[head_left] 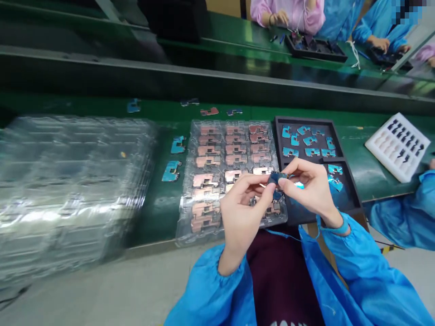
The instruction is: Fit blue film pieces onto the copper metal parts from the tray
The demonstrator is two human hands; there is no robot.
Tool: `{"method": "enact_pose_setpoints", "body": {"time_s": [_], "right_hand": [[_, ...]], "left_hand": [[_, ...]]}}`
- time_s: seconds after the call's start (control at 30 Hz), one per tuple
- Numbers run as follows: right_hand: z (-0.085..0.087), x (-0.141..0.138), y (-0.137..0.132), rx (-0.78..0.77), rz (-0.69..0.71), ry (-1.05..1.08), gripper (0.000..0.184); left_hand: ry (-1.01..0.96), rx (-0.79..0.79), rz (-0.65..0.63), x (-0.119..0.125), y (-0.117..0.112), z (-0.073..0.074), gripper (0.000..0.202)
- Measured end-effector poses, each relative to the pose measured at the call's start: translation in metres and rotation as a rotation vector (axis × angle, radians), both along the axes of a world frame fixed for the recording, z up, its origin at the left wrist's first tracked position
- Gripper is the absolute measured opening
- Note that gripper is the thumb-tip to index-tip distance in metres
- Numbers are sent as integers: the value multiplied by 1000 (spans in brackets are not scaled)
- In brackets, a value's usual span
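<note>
The largest thing is the green table (pixel 158 210). On its left part there are see-through plastic trays (pixel 74 181), in a stack, blurred near their edge. In the middle lies 1 more plastic tray (pixel 185 233), in which pink and copper-coloured plates (pixel 208 151) sit in 3 columns. Just beside it, on the right, is a black box (pixel 306 120) with blue plates (pixel 290 151) lying loose inside. Further to the right, a white block (pixel 377 140) carries rows of small dark pieces (pixel 401 129).

The left hand (pixel 239 210) and the right hand (pixel 311 190) meet over the place where the plastic tray and the black box come together. The grip of each is narrow: thumb and fingers pinch the same small dark-blue plate (pixel 276 177), which is held above the tray. The right wrist wears a blue band (pixel 341 227).

Between the stack and the middle tray, 2 blue pieces (pixel 171 171) lie on the table; 4 small pieces (pixel 209 111) lie behind, well apart from the hands.
</note>
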State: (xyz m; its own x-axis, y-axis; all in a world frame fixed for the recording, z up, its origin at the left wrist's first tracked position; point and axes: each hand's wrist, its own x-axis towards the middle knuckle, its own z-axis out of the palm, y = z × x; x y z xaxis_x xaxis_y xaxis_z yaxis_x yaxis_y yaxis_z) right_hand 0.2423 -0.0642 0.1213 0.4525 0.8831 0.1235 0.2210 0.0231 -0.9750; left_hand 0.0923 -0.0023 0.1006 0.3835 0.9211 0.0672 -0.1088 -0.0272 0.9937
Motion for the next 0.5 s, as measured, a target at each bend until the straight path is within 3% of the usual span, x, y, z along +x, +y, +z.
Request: {"method": "enact_pose_setpoints", "body": {"time_s": [0.37,0.5], "right_hand": [[-31,-9,-5,42,-147,-91,21],[-41,-15,-5,99,-188,-134,26]], "left_hand": [[28,-55,43,6,-9,-15,9],[0,-189,15,4,-13,-21,15]]}}
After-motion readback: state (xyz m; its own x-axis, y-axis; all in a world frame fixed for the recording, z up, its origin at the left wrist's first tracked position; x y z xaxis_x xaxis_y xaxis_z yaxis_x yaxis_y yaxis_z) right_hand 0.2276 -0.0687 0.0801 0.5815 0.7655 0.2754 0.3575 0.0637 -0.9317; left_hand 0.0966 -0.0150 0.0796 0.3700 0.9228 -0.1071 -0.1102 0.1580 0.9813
